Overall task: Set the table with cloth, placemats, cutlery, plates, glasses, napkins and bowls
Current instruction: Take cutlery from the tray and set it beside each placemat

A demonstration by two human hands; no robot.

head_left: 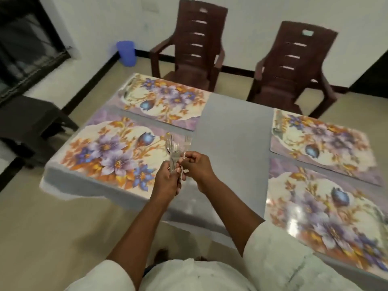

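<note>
Over the grey-clothed rectangular table, the left hand gripped a bunch of shiny metal forks by their handles, tines pointing up and away. The right hand pinched one fork of the bunch between fingertips. Four floral purple-and-orange rectangular placemats lay on the table, two at each side. Two dark brown plastic armchairs stood beyond the table's far edge.
</note>
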